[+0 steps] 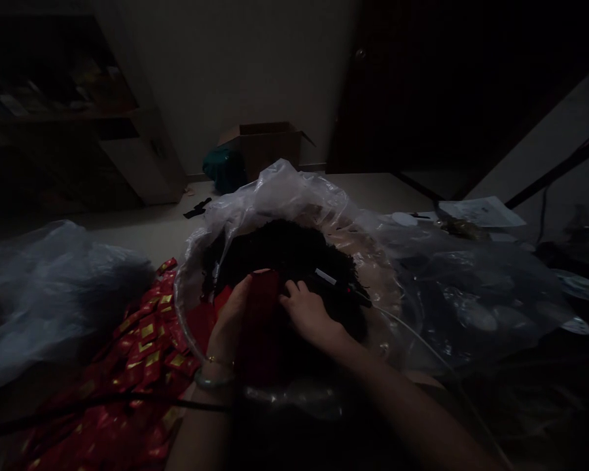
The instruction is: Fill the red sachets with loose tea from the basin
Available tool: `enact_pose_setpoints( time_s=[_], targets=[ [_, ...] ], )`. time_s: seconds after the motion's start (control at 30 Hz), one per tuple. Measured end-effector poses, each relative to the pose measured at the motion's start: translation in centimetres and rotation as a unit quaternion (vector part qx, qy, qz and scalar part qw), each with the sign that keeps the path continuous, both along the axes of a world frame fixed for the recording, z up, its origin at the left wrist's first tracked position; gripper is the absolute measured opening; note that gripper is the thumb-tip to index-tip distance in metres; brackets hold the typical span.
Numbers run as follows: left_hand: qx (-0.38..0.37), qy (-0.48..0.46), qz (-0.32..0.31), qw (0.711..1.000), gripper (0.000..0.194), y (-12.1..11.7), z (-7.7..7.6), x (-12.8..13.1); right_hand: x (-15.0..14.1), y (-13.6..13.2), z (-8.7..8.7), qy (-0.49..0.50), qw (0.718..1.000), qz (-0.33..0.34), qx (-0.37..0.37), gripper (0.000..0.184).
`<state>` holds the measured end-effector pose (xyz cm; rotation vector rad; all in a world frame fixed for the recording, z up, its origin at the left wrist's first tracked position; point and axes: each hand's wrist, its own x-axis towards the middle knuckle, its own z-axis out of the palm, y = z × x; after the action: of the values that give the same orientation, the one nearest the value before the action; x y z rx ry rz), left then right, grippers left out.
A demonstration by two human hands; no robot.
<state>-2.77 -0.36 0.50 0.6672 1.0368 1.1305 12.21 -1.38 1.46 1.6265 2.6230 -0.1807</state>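
Observation:
The view is very dim. My left hand (232, 317) is wrapped round the left side of a red pouch (265, 294), thumb toward the top edge. Just right of the pouch, my right hand (307, 315) has curled fingers over the black crumbly material (285, 242); what they pinch, if anything, is hidden. This material fills a round container lined with clear plastic (282, 180). A dark device with a white label (326, 277) and a small red light lies on the material, a white cable (412, 333) running from it.
Many small red packets with gold labels (150, 356) are heaped at the left, beside a clear plastic bag (53, 294). At the right lies another plastic bag (476, 307) with a paper sheet (483, 211) behind it. An open cardboard box (272, 147) stands by the wall.

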Motion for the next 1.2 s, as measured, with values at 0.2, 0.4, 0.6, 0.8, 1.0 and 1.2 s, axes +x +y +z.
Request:
enact_pose_setpoints(
  time_s=[0.2, 0.4, 0.6, 0.8, 1.0, 1.2],
  targets=[
    [0.086, 0.058, -0.049, 0.993, 0.043, -0.6, 1.5, 0.6, 1.5, 0.6, 0.4, 0.048, 0.999, -0.017, -0.013, 0.034],
    [0.112, 0.107, -0.062, 0.986, 0.037, -0.4, 1.5, 0.6, 5.1, 3.2, 1.5, 0.295, 0.949, -0.097, -0.055, 0.03],
    [0.247, 0.235, -0.104, 0.934, 0.02, -0.1, 0.9, 0.4, 6.5, 4.4, 1.5, 0.58, 0.782, -0.171, -0.148, 0.027],
    [0.427, 0.404, -0.074, 0.806, 0.031, 0.1, 0.4, -0.6, 5.2, 4.4, 1.5, 0.74, 0.55, -0.199, -0.332, 0.033],
    [0.494, 0.524, -0.033, 0.693, 0.02, -0.2, -0.1, -1.3, 4.4, 3.9, 1.9, 0.783, 0.445, -0.187, -0.393, 0.02],
    [0.553, 0.537, 0.088, 0.631, 0.001, -0.6, 0.2, -0.8, 4.5, 4.1, 2.4, 0.807, 0.359, -0.223, -0.413, 0.013]
  ],
)
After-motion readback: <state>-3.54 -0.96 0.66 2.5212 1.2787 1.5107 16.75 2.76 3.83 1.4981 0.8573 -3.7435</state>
